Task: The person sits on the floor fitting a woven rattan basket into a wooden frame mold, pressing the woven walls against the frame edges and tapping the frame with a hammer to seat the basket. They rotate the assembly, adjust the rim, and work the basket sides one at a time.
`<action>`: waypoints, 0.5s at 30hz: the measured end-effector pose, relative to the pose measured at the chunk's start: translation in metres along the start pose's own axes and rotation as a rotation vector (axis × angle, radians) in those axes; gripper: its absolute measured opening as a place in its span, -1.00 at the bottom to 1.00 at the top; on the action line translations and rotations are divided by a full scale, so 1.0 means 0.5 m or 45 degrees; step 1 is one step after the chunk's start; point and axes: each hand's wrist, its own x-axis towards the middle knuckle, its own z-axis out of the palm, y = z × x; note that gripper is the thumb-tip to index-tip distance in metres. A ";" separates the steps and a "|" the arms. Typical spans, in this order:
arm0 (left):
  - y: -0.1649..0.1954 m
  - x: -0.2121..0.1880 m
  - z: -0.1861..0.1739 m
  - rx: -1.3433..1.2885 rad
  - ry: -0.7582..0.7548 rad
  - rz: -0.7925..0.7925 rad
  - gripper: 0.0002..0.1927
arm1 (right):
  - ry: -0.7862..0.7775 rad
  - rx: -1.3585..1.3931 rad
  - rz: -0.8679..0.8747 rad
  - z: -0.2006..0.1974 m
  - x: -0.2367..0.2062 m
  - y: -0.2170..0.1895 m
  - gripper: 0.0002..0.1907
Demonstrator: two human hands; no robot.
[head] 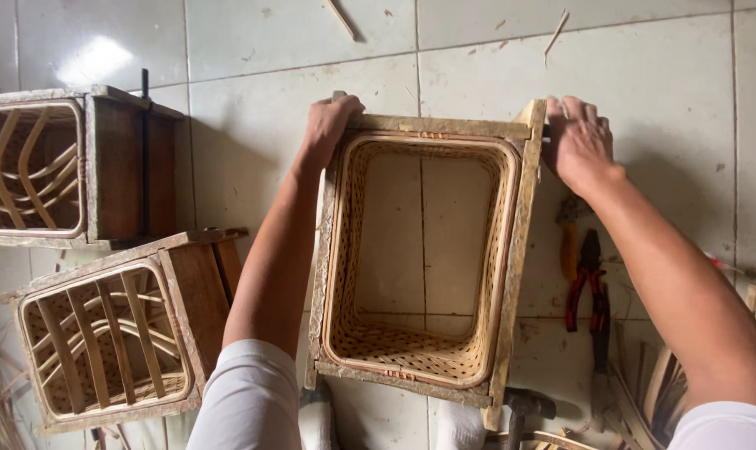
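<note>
A: Head view. The wooden mould frame (pixel 518 250) with a woven bamboo basket (pixel 394 350) inside is standing on the tiled floor (pixel 269 100), open mouth facing up at the camera. Its long axis is running away from the person, near edge at the knees, far edge under the hands.

B: Grip state?

A: The left hand (pixel 328 125) is curling over the far left corner of the frame, fingers wrapped on the rim. The right hand (pixel 578 142) is pressing on the far right corner, fingers together over the wood. Both are clamped on the frame; neither is nearer than the other, both arms reaching fully forward along its sides.

B: Surroundings?

A: Red-handled pliers (pixel 588 279) are lying just beside the frame on the right, with a hammer (pixel 523 408) near its bottom corner and bamboo strips (pixel 657 387) further right. Two more framed baskets (pixel 103 333) are sitting well apart on the left. The floor is pale tile, scattered with splinters.
</note>
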 end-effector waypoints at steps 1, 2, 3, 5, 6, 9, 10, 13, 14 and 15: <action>0.001 0.003 0.001 -0.002 0.032 -0.061 -0.74 | -0.364 0.340 0.208 -0.008 0.003 -0.004 -0.46; -0.001 0.006 0.001 -0.006 0.044 -0.044 -0.73 | -0.242 0.107 0.051 -0.015 0.004 -0.008 -0.45; -0.001 0.009 0.002 -0.009 0.057 -0.033 -0.73 | -0.127 -0.125 -0.109 -0.018 0.004 -0.011 -0.43; -0.005 0.013 0.002 0.016 0.108 0.018 -0.71 | -0.018 -0.303 -0.226 -0.020 0.003 -0.015 -0.47; -0.008 0.014 0.002 0.048 0.142 0.048 -0.70 | -0.033 -0.248 -0.179 -0.017 0.002 -0.016 -0.54; -0.018 0.021 -0.001 0.119 0.192 0.074 -0.71 | 0.040 0.009 -0.218 -0.003 -0.005 -0.005 -0.42; -0.021 0.024 -0.003 0.135 0.203 0.083 -0.73 | 0.096 0.108 -0.259 0.002 -0.007 0.005 -0.31; -0.024 0.033 -0.008 0.123 0.142 -0.054 -0.78 | 0.096 -0.207 -0.219 0.005 -0.016 0.052 -0.56; -0.024 0.035 -0.010 0.148 0.129 -0.061 -0.78 | -0.023 -0.076 -0.041 0.002 -0.023 0.071 -0.67; -0.023 0.037 -0.012 0.169 0.127 -0.072 -0.78 | -0.143 0.057 0.126 -0.003 -0.028 0.090 -0.76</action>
